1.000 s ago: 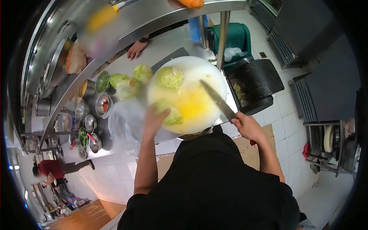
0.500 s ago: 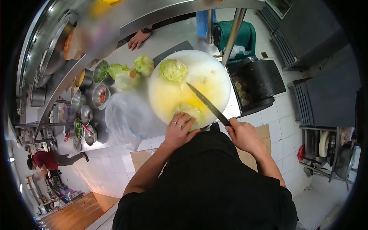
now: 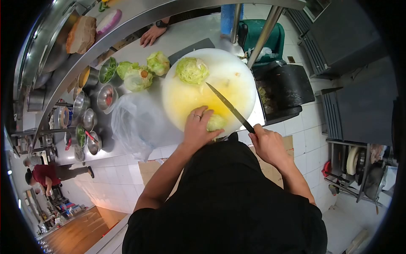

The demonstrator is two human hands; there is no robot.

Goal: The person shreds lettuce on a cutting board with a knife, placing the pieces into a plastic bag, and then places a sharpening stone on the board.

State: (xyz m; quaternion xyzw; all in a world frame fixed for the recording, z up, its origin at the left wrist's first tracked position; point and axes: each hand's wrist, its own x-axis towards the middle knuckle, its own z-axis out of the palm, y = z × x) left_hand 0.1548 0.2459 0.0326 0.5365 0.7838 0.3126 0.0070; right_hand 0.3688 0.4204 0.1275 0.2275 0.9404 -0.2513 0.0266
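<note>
My right hand (image 3: pixel 269 146) grips the handle of a kitchen knife (image 3: pixel 229 105), its long blade slanting up and left over the round white cutting board (image 3: pixel 239 91). My left hand (image 3: pixel 198 130) curls round a piece of pale green lettuce (image 3: pixel 216 122) at the board's near edge; the palm hides part of it. The knife blade is apart from this piece. A larger cut lettuce (image 3: pixel 192 70) rests at the far left of the board, just beyond the knife tip. Yellow staining marks the board's middle.
Left of the board are whole lettuces (image 3: pixel 139 79), a clear plastic bag (image 3: pixel 137 122) and several metal bowls (image 3: pixel 107 97). Another person's hand (image 3: pixel 153 36) rests on the counter's far side. A black bin (image 3: pixel 292 86) stands open at right. A metal shelf rail (image 3: pixel 177 11) crosses above.
My left hand has turned and shifted slightly on the lettuce piece, which now shows to the right of my fingers. My right hand and the knife stay nearly in place.
</note>
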